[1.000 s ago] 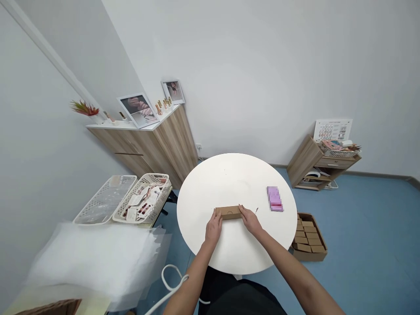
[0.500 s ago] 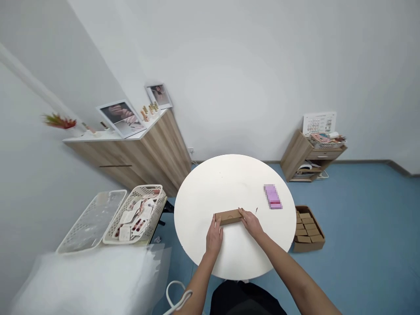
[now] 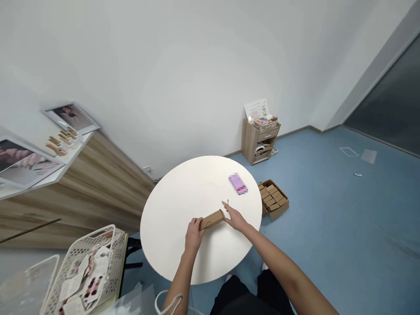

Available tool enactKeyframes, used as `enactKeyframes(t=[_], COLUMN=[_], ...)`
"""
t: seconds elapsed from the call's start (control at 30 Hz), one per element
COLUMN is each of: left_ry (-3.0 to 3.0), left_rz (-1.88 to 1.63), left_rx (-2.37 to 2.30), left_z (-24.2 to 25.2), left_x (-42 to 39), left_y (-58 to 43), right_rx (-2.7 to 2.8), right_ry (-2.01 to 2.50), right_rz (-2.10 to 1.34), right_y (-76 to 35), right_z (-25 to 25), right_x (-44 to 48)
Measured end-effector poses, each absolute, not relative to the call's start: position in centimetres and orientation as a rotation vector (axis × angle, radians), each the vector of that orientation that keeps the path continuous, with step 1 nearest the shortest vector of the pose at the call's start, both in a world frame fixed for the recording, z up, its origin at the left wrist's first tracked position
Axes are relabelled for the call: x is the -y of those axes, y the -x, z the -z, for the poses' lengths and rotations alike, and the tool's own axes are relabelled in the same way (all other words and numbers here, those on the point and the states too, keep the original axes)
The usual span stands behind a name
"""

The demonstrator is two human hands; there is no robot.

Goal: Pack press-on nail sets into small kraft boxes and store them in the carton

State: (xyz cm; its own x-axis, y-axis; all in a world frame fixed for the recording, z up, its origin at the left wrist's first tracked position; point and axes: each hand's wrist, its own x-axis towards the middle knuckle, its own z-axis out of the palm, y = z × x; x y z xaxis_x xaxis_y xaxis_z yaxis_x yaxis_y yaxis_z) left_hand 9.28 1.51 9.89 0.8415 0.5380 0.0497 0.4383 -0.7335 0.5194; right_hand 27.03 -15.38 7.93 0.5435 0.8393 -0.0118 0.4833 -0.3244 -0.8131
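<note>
A small, long brown cardboard box [image 3: 212, 219] is over the white round table, its right end angled up and away from me. My left hand [image 3: 193, 234] is closed around the box's left end, thumb toward the near side. At the right end, my right hand [image 3: 234, 217] has its fingers stretched out and apart, with the thumb close to the box's end. Whether that thumb touches the cardboard I cannot tell. What the box contains is hidden.
On the round table [image 3: 167, 205] lies a pixelated purple item [image 3: 238, 183]. An open carton [image 3: 278, 212] of similar brown boxes stands on the floor at right. A white basket [image 3: 110, 271] of cards is at left, near a wooden cabinet [image 3: 108, 175]. A small cabinet [image 3: 249, 140] stands by the wall.
The view has swung to the right. My right hand's fingers have spread away from the box's right end, while my left hand keeps its grip. The box now slants more.
</note>
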Motion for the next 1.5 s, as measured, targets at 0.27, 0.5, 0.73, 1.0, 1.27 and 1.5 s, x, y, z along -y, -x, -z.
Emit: enactKeyframes(t=[0.27, 0.5, 0.73, 1.0, 1.27, 1.5], left_ry=[-2.287, -2.022, -2.069, -2.231, -2.205, -2.241], left_rz=[-0.435, -0.364, -0.222, 0.047, 0.466, 0.632], left_rx=[-0.366, -0.239, -0.288, -0.631, -0.929, -1.043], left_z=[-13.9, -10.3, -5.1, 2.3, 9.1, 16.8], left_x=[8.5, 23.2, 34.9, 38.2, 36.8, 35.4], left_y=[-21.0, -33.8, -42.8, -49.4, -58.4, -66.3], right_rx=[0.796, 0.729, 0.651, 0.816, 0.901, 1.053], right_ry=[1.776, 1.768, 1.957, 2.343, 2.54, 2.591], right_rz=[-0.527, -0.635, -0.76, -0.623, -0.588, -0.604], right_y=[-38.2, -49.1, -58.1, -68.7, -80.2, -88.0], right_z=[-10.5, -12.9, -10.3, -5.0, 1.7, 11.1], right_x=[28.6, 45.9, 56.8, 56.9, 50.3, 42.5])
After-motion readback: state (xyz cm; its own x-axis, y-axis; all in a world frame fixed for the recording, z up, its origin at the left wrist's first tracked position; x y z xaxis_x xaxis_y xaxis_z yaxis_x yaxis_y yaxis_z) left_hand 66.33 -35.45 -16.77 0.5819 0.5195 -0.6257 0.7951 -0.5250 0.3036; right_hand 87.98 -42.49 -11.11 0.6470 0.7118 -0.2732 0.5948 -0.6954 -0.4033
